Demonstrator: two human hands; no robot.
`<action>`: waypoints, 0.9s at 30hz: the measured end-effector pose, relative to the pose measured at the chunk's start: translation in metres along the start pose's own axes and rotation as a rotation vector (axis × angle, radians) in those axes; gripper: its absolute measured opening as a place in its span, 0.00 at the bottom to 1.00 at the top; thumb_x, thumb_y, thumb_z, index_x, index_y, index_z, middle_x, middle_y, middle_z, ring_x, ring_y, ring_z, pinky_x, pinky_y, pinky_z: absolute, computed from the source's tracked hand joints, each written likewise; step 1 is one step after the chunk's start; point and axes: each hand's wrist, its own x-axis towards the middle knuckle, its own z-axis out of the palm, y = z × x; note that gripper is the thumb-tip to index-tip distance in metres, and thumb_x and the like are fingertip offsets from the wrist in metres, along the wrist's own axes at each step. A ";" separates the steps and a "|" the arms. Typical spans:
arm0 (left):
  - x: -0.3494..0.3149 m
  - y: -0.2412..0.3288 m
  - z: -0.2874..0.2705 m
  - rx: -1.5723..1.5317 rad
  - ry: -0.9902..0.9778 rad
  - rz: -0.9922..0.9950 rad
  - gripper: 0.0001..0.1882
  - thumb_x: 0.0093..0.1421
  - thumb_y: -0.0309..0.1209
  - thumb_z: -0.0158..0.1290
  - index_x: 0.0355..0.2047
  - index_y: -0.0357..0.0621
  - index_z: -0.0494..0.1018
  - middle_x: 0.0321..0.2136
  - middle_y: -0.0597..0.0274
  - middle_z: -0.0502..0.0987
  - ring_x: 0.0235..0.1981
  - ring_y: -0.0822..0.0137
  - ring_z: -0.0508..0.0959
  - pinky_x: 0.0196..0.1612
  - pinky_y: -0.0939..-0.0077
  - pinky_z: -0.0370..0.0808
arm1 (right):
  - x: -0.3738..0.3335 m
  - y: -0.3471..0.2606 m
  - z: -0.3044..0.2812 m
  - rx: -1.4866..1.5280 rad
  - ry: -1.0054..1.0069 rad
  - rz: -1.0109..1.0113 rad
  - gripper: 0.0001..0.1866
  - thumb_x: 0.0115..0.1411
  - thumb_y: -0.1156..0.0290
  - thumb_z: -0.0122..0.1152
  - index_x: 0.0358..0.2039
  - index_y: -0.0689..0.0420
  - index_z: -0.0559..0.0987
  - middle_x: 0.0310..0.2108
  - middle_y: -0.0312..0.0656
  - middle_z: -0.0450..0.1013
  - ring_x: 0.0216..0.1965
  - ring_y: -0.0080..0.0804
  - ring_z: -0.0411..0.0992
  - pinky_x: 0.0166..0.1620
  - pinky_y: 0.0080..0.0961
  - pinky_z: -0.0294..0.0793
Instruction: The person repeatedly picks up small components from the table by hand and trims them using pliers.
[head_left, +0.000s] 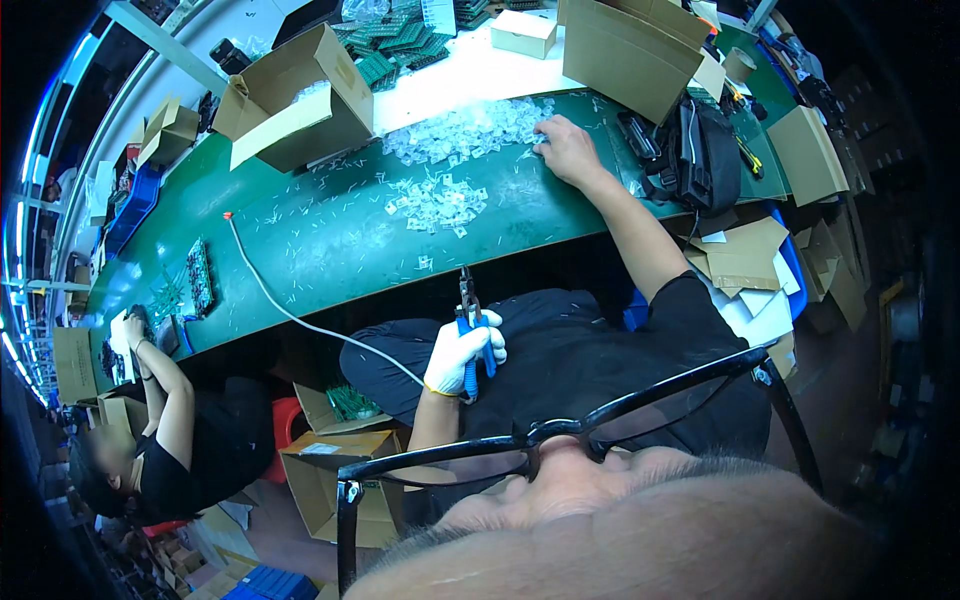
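My left hand (458,357), in a white glove, grips a pair of cutting pliers (487,356) by its blue handles. The metal jaws point up, close to the table's near edge. My right hand (568,150) is bare and reaches to the right end of a wide pile of small clear plastic pieces (465,132). Its fingers are curled together at the pile's edge; whatever they pinch is hidden. Nearer to me lies a smaller heap of similar clear pieces (437,204). One loose piece (425,262) sits by the table edge.
An open cardboard box (300,100) stands left of the pile, another box (635,55) behind my right hand. A black bag (700,155) lies at right, green circuit boards (395,45) at the back. A grey hose (270,292) crosses the green table (330,235). A co-worker (190,430) sits at left.
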 end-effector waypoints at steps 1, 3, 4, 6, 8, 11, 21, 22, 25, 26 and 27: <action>0.000 0.000 0.001 0.007 -0.004 -0.001 0.21 0.68 0.33 0.62 0.55 0.32 0.76 0.34 0.56 0.85 0.32 0.63 0.86 0.40 0.67 0.85 | 0.001 0.004 0.002 0.005 -0.008 -0.016 0.12 0.61 0.69 0.70 0.46 0.53 0.86 0.46 0.46 0.80 0.49 0.53 0.79 0.53 0.47 0.80; 0.000 0.000 0.001 0.007 0.002 -0.014 0.21 0.68 0.33 0.62 0.55 0.32 0.75 0.34 0.56 0.85 0.33 0.63 0.86 0.40 0.67 0.85 | 0.001 0.010 0.006 0.011 -0.015 -0.033 0.12 0.61 0.68 0.70 0.45 0.53 0.86 0.46 0.46 0.80 0.49 0.53 0.79 0.52 0.47 0.79; 0.000 0.000 0.001 0.005 0.008 -0.027 0.21 0.68 0.33 0.63 0.56 0.32 0.75 0.34 0.56 0.85 0.33 0.63 0.86 0.40 0.67 0.85 | 0.000 0.013 0.008 0.062 0.022 -0.036 0.11 0.62 0.68 0.70 0.45 0.53 0.86 0.45 0.46 0.80 0.48 0.51 0.80 0.51 0.45 0.79; -0.003 0.001 0.002 0.011 0.005 -0.017 0.21 0.68 0.33 0.62 0.56 0.32 0.75 0.35 0.56 0.85 0.33 0.63 0.86 0.40 0.68 0.85 | 0.000 0.012 0.007 0.118 0.056 -0.044 0.11 0.62 0.68 0.70 0.44 0.53 0.86 0.45 0.47 0.80 0.46 0.50 0.80 0.51 0.44 0.79; -0.005 -0.001 0.001 0.012 0.008 -0.006 0.21 0.68 0.33 0.62 0.56 0.32 0.75 0.35 0.56 0.85 0.33 0.63 0.86 0.40 0.68 0.85 | -0.004 0.004 0.002 0.383 0.030 0.101 0.09 0.67 0.67 0.68 0.43 0.56 0.86 0.43 0.44 0.81 0.42 0.39 0.80 0.45 0.37 0.79; -0.006 -0.002 0.000 0.006 0.012 0.000 0.21 0.68 0.34 0.62 0.56 0.32 0.75 0.35 0.56 0.85 0.34 0.63 0.86 0.40 0.68 0.85 | -0.013 -0.007 0.004 1.144 -0.132 0.392 0.10 0.73 0.68 0.62 0.48 0.58 0.83 0.44 0.40 0.81 0.40 0.29 0.78 0.41 0.27 0.78; 0.004 0.016 0.010 0.093 -0.032 -0.013 0.21 0.67 0.33 0.64 0.55 0.33 0.75 0.36 0.59 0.83 0.36 0.69 0.84 0.44 0.72 0.82 | -0.074 -0.076 0.000 1.790 -0.594 0.447 0.13 0.78 0.69 0.55 0.56 0.61 0.78 0.43 0.38 0.78 0.39 0.23 0.77 0.41 0.20 0.79; 0.006 0.016 0.009 0.088 -0.021 -0.008 0.21 0.67 0.33 0.64 0.55 0.33 0.75 0.36 0.59 0.83 0.36 0.69 0.84 0.44 0.72 0.82 | -0.079 -0.081 0.001 1.727 -0.603 0.456 0.13 0.79 0.68 0.55 0.56 0.61 0.78 0.43 0.38 0.78 0.40 0.24 0.77 0.41 0.21 0.80; 0.007 0.017 0.007 0.122 -0.044 0.003 0.25 0.67 0.36 0.65 0.57 0.32 0.74 0.37 0.56 0.83 0.37 0.66 0.84 0.45 0.69 0.82 | -0.093 -0.099 0.001 1.714 -0.665 0.415 0.14 0.79 0.66 0.55 0.57 0.61 0.79 0.44 0.39 0.78 0.42 0.25 0.78 0.45 0.24 0.82; 0.007 0.018 0.006 0.118 -0.036 0.006 0.25 0.67 0.36 0.65 0.57 0.32 0.74 0.37 0.56 0.83 0.37 0.66 0.84 0.45 0.69 0.82 | -0.096 -0.105 0.000 1.718 -0.692 0.405 0.14 0.79 0.66 0.56 0.56 0.61 0.79 0.44 0.39 0.78 0.43 0.25 0.78 0.46 0.25 0.83; 0.007 0.018 0.006 0.116 -0.038 0.011 0.25 0.67 0.36 0.65 0.57 0.32 0.74 0.38 0.56 0.83 0.37 0.66 0.84 0.45 0.69 0.82 | -0.098 -0.107 0.001 1.723 -0.736 0.396 0.14 0.79 0.65 0.56 0.56 0.61 0.79 0.44 0.39 0.77 0.44 0.25 0.78 0.48 0.26 0.83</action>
